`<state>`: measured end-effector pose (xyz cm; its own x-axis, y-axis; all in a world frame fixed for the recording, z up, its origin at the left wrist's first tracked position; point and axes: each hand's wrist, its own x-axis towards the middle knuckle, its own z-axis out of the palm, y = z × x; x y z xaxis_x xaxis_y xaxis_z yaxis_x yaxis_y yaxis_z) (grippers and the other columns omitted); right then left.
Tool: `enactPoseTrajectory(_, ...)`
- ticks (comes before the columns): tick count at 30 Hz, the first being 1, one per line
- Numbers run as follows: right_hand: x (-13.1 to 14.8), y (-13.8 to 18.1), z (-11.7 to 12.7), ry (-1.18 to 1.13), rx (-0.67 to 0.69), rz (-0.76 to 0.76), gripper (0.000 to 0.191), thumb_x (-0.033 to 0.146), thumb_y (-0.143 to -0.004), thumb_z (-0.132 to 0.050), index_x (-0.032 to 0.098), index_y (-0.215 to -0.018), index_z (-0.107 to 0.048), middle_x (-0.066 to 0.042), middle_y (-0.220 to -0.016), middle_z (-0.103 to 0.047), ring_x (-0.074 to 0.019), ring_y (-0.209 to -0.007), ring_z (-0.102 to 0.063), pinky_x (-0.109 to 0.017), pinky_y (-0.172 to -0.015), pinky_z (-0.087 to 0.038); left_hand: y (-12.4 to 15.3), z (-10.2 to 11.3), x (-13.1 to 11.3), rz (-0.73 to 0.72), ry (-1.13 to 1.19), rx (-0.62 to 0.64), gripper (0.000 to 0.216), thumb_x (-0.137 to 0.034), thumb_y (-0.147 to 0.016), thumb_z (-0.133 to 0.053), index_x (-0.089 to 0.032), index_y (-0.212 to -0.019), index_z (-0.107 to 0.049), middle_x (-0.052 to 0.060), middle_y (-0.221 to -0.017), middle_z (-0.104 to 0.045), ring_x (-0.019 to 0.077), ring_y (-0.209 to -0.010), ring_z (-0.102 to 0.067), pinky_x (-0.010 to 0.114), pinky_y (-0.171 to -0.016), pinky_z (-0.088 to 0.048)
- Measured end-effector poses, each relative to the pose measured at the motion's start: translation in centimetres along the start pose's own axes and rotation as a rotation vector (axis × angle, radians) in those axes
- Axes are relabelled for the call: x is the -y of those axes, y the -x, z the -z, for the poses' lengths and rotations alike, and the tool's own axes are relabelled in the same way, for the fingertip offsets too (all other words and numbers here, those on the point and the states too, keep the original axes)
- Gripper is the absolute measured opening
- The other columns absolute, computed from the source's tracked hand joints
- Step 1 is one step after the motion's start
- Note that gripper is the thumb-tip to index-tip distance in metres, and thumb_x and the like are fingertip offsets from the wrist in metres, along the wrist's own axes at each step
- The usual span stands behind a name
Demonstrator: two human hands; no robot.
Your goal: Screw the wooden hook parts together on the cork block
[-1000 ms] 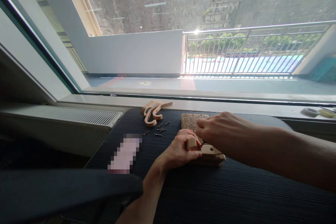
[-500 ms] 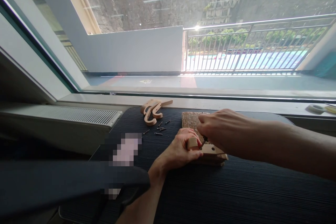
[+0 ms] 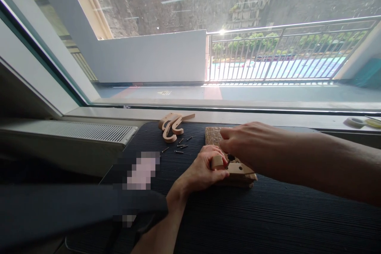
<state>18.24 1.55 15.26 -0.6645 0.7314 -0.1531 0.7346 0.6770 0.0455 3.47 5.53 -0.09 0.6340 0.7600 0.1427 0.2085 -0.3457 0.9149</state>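
My left hand (image 3: 210,166) is closed around the curled end of a pale wooden hook (image 3: 218,162), pressing it onto a rough brown board (image 3: 212,136). A dark hole shows in the hook's flat part, which lies along the board. My right hand (image 3: 242,143) is closed on a screwdriver (image 3: 229,160), its handle mostly hidden in the fist. The dark shaft slants down to the hook beside my left thumb; the tip's exact contact is too small to tell.
More wooden hooks (image 3: 170,130) lie piled at the back of the black table (image 3: 285,222). Several loose screws (image 3: 180,145) are scattered before them. A blurred pinkish patch (image 3: 143,172) is at left. A roll of tape (image 3: 355,122) sits on the windowsill, and a radiator (image 3: 98,131) adjoins the table.
My right fist has turned and shifted slightly, baring a little more of the screwdriver. My left hand stays on the hook, and the whole view has moved very slightly.
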Motion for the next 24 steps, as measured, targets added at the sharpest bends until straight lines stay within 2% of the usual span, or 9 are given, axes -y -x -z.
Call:
enactPoseTrajectory(3,0.0,-0.1,-0.3,0.011,0.0,0.002,0.024,0.0,-0.076,-0.049,0.019,-0.073,-0.063,-0.001,-0.066,-0.058,-0.0132,-0.058,-0.054,-0.024,-0.058,-0.04,0.1,0.0,-0.1,0.004,-0.009,-0.006,0.014,-0.024,-0.069,-0.072,-0.018,-0.077,-0.063,0.002,-0.096,-0.057,0.0166,-0.09,-0.054,0.03,-0.087,-0.043)
enactPoseTrajectory(7,0.1,-0.2,-0.3,0.03,-0.015,-0.023,0.024,-0.002,-0.073,-0.051,0.018,-0.071,-0.063,-0.002,-0.073,-0.06,-0.0127,-0.062,-0.055,-0.023,-0.058,-0.04,0.2,0.0,-0.3,-0.036,-0.022,-0.019,0.012,-0.021,-0.068,-0.072,-0.017,-0.075,-0.063,0.003,-0.101,-0.056,0.0171,-0.096,-0.053,0.029,-0.091,-0.041)
enactPoseTrajectory(12,0.2,-0.5,0.2,0.001,0.14,-0.157,0.026,-0.008,-0.067,-0.054,0.017,-0.067,-0.063,-0.002,-0.073,-0.062,-0.0124,-0.062,-0.057,-0.023,-0.057,-0.039,0.1,0.1,-0.4,-0.082,-0.023,-0.016,0.015,-0.016,-0.067,-0.073,-0.017,-0.078,-0.064,0.004,-0.103,-0.057,0.0183,-0.104,-0.051,0.029,-0.094,-0.039)
enactPoseTrajectory(16,0.9,-0.9,1.0,-0.024,0.197,-0.198,0.022,-0.004,-0.071,-0.055,0.016,-0.069,-0.065,-0.003,-0.076,-0.062,-0.0123,-0.064,-0.057,-0.023,-0.057,-0.038,0.0,0.1,-0.2,-0.069,-0.022,-0.018,0.014,-0.018,-0.067,-0.073,-0.017,-0.078,-0.063,0.005,-0.104,-0.056,0.0185,-0.104,-0.051,0.029,-0.093,-0.04)
enactPoseTrajectory(19,1.4,-1.0,1.6,0.023,0.26,-0.183,0.019,0.001,-0.078,-0.053,0.015,-0.079,-0.066,-0.006,-0.083,-0.063,-0.0143,-0.071,-0.06,-0.024,-0.059,-0.038,-0.1,0.2,0.0,-0.031,-0.018,-0.018,0.016,-0.022,-0.068,-0.073,-0.017,-0.08,-0.064,0.004,-0.103,-0.056,0.0178,-0.098,-0.053,0.029,-0.091,-0.042)
enactPoseTrajectory(22,1.5,-0.8,1.7,0.035,0.221,-0.144,0.02,0.004,-0.081,-0.052,0.016,-0.09,-0.066,-0.008,-0.091,-0.063,-0.0156,-0.077,-0.061,-0.024,-0.06,-0.04,-0.2,0.3,0.1,0.006,-0.019,-0.004,0.015,-0.026,-0.068,-0.072,-0.017,-0.078,-0.064,0.003,-0.097,-0.057,0.0178,-0.094,-0.054,0.03,-0.088,-0.043)
enactPoseTrajectory(24,1.2,-0.6,1.5,0.039,0.159,-0.113,0.02,0.004,-0.08,-0.052,0.016,-0.09,-0.065,-0.008,-0.091,-0.062,-0.0149,-0.074,-0.061,-0.023,-0.061,-0.041,-0.2,0.3,0.0,0.019,-0.018,-0.006,0.014,-0.026,-0.068,-0.072,-0.017,-0.076,-0.064,0.002,-0.091,-0.058,0.0178,-0.091,-0.054,0.03,-0.086,-0.044)
